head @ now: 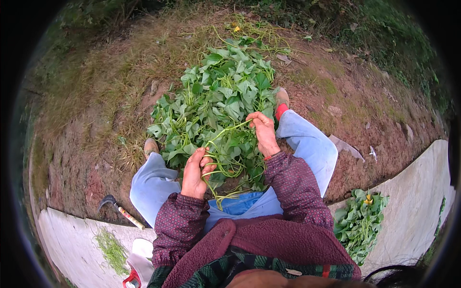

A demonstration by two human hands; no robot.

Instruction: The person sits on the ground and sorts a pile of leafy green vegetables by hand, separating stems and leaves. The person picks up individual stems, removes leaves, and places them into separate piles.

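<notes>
A long green leafy vine stem (230, 127) stretches between my two hands over a big heap of picked leafy vines (223, 93) on the ground between my feet. My left hand (197, 171) is closed around the stem's lower part, and several thin stalks (225, 169) hang from it. Higher and to the right, my right hand (263, 131) pinches the stem's upper end between thumb and fingers. Blue material (241, 203) lies in my lap beneath the stem's lower tip.
A sickle (124, 212) with a wooden handle lies at the left, near a small pile of green stalks (111, 250) on a concrete edge (65, 230). A leafy bundle (360, 223) rests at the right. Bare stems (266, 34) are strewn beyond the heap.
</notes>
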